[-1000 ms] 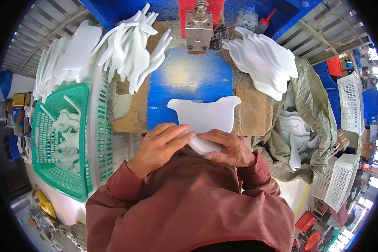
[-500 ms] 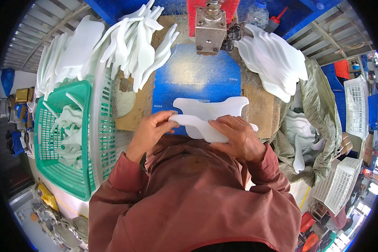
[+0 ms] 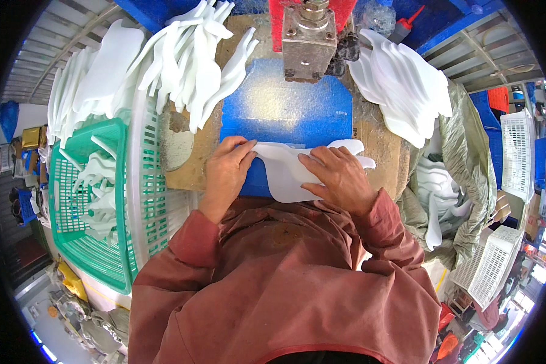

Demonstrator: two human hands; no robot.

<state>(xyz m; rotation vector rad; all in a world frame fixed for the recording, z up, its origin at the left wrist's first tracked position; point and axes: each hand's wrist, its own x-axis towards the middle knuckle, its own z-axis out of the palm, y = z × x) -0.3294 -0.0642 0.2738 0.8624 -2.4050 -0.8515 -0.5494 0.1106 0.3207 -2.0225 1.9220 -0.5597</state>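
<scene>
Head view, from the left: a green basket [image 3: 127,206] with white curved offcuts [image 3: 100,188] lying loosely inside stands off the left edge of the worktop [image 3: 385,176], and a pale slotted crate [image 3: 144,182] fits between the two. Flat white shapes [image 3: 106,70] stand on edge in a row above the crate and basket, and a tangled heap of slim white strips [image 3: 191,67] covers the worktop's back left corner. Near the middle of the front edge, the left hand [image 3: 227,173] pinches one corner of a smooth white piece [image 3: 288,176] between thumb and fingers. That piece lies over the front part of a blue sheet [image 3: 285,103]; whether it rests there or is slightly lifted, I cannot tell. At the middle of the back edge, a metal block [image 3: 309,51] hangs beneath a red machine part [image 3: 277,30]. The right hand [image 3: 343,179] holds the same piece farther along, fingers spread on top and thumb low, with two rounded white ends showing beyond it. A fanned pile of white blanks [image 3: 400,85] overlaps the worktop's back right corner, and a grey-green sack [image 3: 467,164] containing white scraps [image 3: 434,182] sags off the right edge.
</scene>
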